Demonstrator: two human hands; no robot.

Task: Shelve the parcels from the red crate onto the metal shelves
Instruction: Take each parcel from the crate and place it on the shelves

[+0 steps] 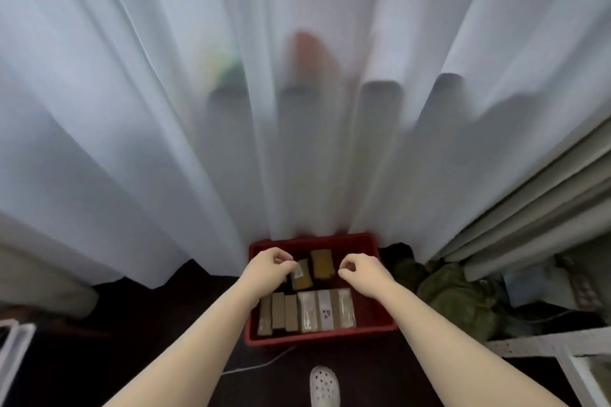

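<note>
Red crate [317,339] is at lower centre of frame, on the dark floor [148,324] against the white curtain [165,109]. Your left hand [269,266] pinches the top corner of a yellow parcel [302,281] in the crate's far half. A second yellow parcel [321,263] lies just beside it. Your right hand [360,271] is clenched and empty over the crate's right side. Row of parcels [307,312] stands along the near wall. Metal shelf [545,342] is at lower right.
</note>
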